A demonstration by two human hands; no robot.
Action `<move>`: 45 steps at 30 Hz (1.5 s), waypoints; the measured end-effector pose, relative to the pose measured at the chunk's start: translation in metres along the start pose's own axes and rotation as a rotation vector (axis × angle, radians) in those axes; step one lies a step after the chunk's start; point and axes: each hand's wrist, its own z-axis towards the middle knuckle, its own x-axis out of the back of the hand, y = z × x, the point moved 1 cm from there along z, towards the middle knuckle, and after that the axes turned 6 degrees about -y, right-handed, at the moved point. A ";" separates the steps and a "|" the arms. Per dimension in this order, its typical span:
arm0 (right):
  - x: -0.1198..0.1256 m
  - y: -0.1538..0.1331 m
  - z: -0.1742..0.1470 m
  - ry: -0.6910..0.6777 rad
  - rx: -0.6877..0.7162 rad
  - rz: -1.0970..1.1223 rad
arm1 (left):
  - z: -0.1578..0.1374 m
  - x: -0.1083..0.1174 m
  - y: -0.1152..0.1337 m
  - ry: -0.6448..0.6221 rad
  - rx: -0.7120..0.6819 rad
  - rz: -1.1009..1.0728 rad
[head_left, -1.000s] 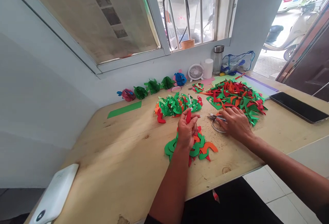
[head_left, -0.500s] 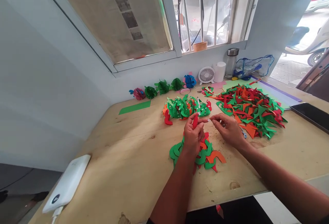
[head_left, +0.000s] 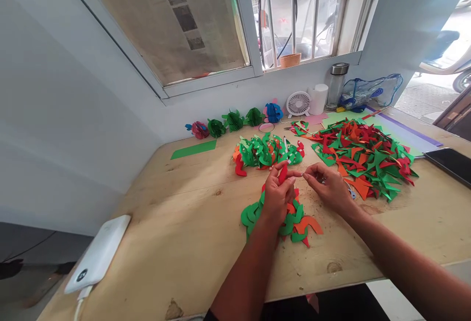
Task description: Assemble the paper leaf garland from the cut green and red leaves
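Note:
My left hand is closed on a red paper cutout, which stands up between the fingers, with a small white spot by its top. My right hand pinches a tiny white piece at the left index fingertip; it is too small to identify. Something metallic shows under the right fingers, and a light-blue handle sticks out beside the wrist. Below and partly behind my left hand lies a pile of curved green, red and orange paper cutouts. Beyond the hands is a heap of similar cutouts with white spots.
A large heap of paper scraps covers the right side, near a black phone. Along the wall stand folded paper figures, a small fan, a glass bottle and a clear pouch. A white power bank lies at left.
My right fingertips have come closer to the left index fingertip, and the white piece between them shows less. The camera view has shifted slightly; the red cutout stays in my left hand.

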 end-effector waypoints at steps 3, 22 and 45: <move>0.000 -0.002 0.000 -0.041 -0.023 0.069 | 0.000 0.001 0.001 0.000 0.009 0.000; 0.003 -0.006 -0.001 -0.048 -0.197 0.488 | -0.001 -0.001 -0.002 0.048 -0.151 0.349; -0.009 0.002 -0.001 -0.020 -0.160 0.545 | -0.011 -0.009 -0.014 0.006 -0.214 0.652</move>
